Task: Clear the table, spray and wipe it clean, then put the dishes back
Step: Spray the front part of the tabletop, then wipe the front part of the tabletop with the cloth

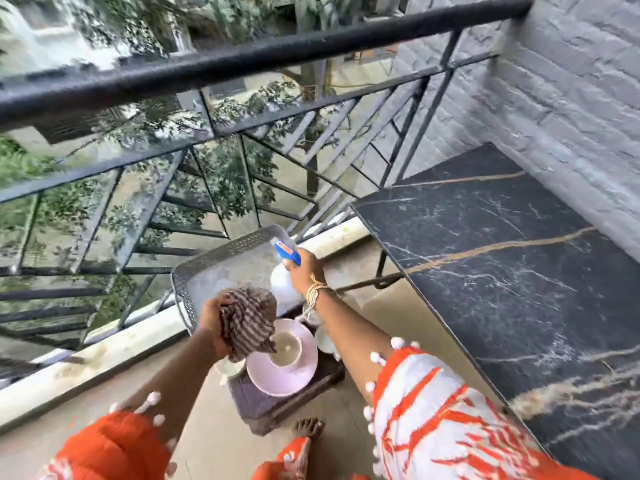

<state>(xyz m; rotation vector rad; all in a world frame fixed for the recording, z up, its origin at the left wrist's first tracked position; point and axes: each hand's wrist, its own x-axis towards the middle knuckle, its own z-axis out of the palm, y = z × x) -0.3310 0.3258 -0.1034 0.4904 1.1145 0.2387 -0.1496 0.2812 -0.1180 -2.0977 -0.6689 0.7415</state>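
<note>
My left hand [212, 322] grips a bunched brown striped cloth [247, 322] above the dishes. My right hand [306, 268] holds a spray bottle with a blue head [287, 252] and a white body [282, 284]. Below the hands, a pink cup [285, 348] sits on a pink saucer [280, 377] on a small dark wooden stool [273, 405], with other white dishes [325, 339] beside it. A silver tray [221, 271] leans against the railing behind them. The black marble table [502, 271] stands to the right with nothing on it.
A black metal railing [242, 60] runs along the balcony's left and far side above a white curb [86, 362]. A grey brick wall [571, 116] backs the table. My bare foot [308, 427] stands by the stool on the beige floor.
</note>
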